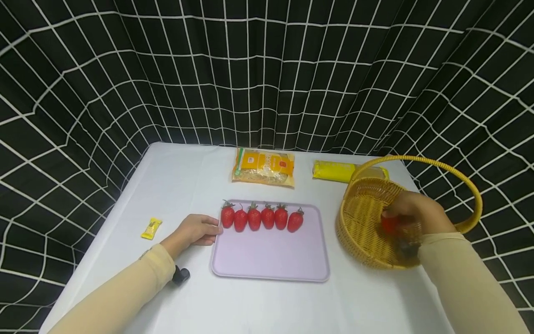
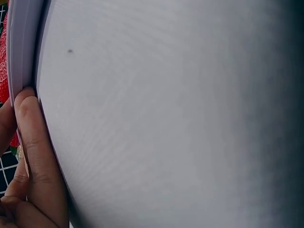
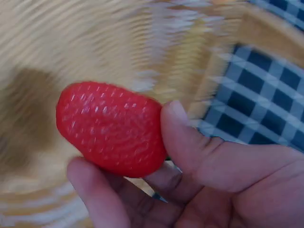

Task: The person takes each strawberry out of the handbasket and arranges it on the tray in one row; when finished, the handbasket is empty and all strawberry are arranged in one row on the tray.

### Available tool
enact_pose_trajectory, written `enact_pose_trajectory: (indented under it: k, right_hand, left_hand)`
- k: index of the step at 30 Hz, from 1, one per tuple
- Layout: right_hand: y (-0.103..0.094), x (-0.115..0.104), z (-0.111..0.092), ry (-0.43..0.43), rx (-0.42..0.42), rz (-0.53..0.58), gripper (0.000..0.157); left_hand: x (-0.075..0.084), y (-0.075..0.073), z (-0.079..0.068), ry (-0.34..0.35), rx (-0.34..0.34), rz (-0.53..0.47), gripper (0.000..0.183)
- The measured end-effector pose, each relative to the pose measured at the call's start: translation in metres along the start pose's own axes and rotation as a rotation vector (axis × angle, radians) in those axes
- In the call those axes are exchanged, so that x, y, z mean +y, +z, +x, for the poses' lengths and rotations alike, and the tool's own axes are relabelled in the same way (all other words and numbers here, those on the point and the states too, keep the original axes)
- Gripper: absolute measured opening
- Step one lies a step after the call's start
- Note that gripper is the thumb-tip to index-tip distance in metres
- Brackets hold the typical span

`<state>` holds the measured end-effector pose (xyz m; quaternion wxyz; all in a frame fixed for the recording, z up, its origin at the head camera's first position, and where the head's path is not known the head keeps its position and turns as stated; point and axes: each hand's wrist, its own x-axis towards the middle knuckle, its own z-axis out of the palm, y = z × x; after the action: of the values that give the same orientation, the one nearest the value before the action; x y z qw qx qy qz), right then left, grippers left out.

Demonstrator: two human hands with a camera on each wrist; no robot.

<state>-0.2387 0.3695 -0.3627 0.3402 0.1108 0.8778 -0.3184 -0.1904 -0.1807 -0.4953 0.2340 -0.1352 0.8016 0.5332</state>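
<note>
Inside the yellow wicker basket [image 1: 354,232], my right hand [image 1: 410,211] pinches a red strawberry [image 3: 111,128] between thumb and fingers. The right wrist view shows the berry's smooth seeded side, with the blurred basket weave behind it. At the left edge of the pale purple tray [image 1: 269,260], my left hand [image 1: 198,230] grips the rim, fingertips on both sides of it in the left wrist view. Several strawberries [image 1: 268,217] lie side by side in a row along the tray's far part, leaves pointing away from me.
Behind the tray lies an orange and clear food packet [image 1: 263,168]. A yellow packet [image 1: 333,171] is at the back right, partly behind the basket handle [image 1: 471,185]. A small yellow wrapped piece [image 1: 151,228] rests at left. Dark gridded curtain [image 1: 258,69] surrounds the white table [image 1: 187,306].
</note>
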Motion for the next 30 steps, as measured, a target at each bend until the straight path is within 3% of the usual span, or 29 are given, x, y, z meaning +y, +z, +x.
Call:
enact_pose_trajectory:
  k: [2, 6, 9, 11, 14, 18, 23, 30]
  right_hand:
    - [-0.003, -0.022, -0.005, -0.133, -0.066, -0.133, 0.039]
    - [0.016, -0.061, -0.026, -0.359, -0.045, -0.174, 0.053]
    - [0.044, -0.084, -0.031, -0.444, -0.037, -0.176, 0.054]
    - [0.067, -0.095, -0.025, -0.43, -0.035, -0.185, 0.047]
    - [0.103, -0.108, -0.009, -0.333, -0.01, -0.235, 0.033]
    - [0.138, -0.115, 0.015, -0.241, 0.078, -0.357, 0.018]
    - [0.153, -0.113, 0.032, -0.23, 0.158, -0.426, 0.011]
    - [0.156, -0.106, 0.041, -0.187, 0.182, -0.317, 0.014]
  left_hand:
    - [0.001, -0.001, 0.001, 0.0, 0.0, 0.001, 0.047]
    - [0.004, -0.002, 0.0, 0.0, 0.001, 0.009, 0.048]
    - [0.004, -0.002, 0.0, -0.002, -0.001, 0.019, 0.048]
    - [0.004, -0.002, 0.001, -0.003, -0.003, 0.02, 0.048]
    - [0.002, -0.001, 0.001, -0.006, -0.005, 0.021, 0.047]
    - [0.0, -0.001, 0.001, -0.012, -0.01, -0.003, 0.047]
    - [0.001, -0.001, 0.0, -0.005, -0.017, -0.022, 0.047]
    - [0.001, -0.001, 0.001, -0.012, -0.009, -0.027, 0.046]
